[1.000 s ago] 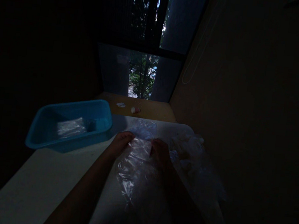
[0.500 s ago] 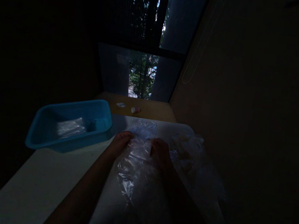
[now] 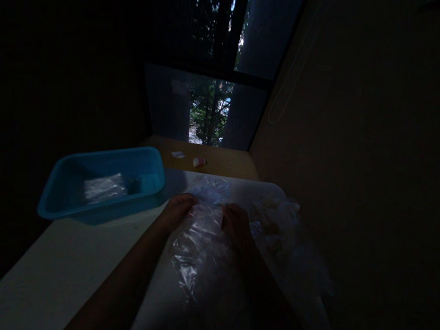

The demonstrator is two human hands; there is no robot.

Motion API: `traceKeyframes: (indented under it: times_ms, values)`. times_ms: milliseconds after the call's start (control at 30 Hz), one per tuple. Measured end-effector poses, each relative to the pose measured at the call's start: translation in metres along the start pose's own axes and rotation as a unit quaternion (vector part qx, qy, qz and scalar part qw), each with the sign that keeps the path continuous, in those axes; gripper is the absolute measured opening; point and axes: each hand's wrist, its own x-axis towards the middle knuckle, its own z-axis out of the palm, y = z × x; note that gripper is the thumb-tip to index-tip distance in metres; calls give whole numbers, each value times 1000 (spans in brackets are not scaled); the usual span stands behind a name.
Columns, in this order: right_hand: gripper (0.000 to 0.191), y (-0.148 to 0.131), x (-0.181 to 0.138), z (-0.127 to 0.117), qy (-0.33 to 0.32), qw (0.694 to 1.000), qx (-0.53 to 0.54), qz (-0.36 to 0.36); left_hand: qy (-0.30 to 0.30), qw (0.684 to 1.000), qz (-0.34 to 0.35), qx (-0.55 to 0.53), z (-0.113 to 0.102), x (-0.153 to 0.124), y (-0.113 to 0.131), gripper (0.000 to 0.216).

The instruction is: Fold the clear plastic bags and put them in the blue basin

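Hardly anything has moved since the earlier frames: both hands sit in the same place, and only the gleam on the plastic between them has dulled a little. Left hand (image 3: 177,212) and right hand (image 3: 236,224) face each other across a clear plastic bag (image 3: 206,220), which lies on the white desk (image 3: 74,259) in the middle of the scene. Its long axis runs from near to far, so the hands meet it crosswise, one at its left edge and one at its right, closer to its far end than to the loose, crumpled part that trails toward the person. Thumb and fingers of the left hand look pinched together on the plastic; the right hand seems to pinch the opposite edge too, though it is too dark to tell how firmly. Far to the left stands a blue tub (image 3: 97,213) with a shiny packet (image 3: 105,188) lying in it; the left hand is the nearer one to that tub, with a stretch of desk between. Just beyond the right hand, on the right, lies a loose heap of plastic (image 3: 286,228), nearer to that hand. Past the far edge of the desk, a small bottle (image 3: 199,162) rests on its side on the sill (image 3: 232,162), beside a white scrap (image 3: 178,154).
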Motion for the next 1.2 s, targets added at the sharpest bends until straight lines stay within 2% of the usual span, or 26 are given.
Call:
traceKeyframes:
  times_ms: [500,667,800,1067,1200]
  values:
    - [38,1,0,0,3,1000,-6,-12,12,1000,-1,-11,-2,2,-2,18]
    - [40,-2,-1,0,-12,999,30,4,14,1000,7,4,-1,1,-1,21]
    - [29,-2,-1,0,-13,1000,18,14,17,1000,5,-7,0,1,-1,23]
    - [28,6,2,0,-9,1000,7,6,-16,999,-2,-29,-2,3,-4,28]
    - [28,6,2,0,-6,1000,16,8,-58,998,-12,-3,-3,0,-4,28]
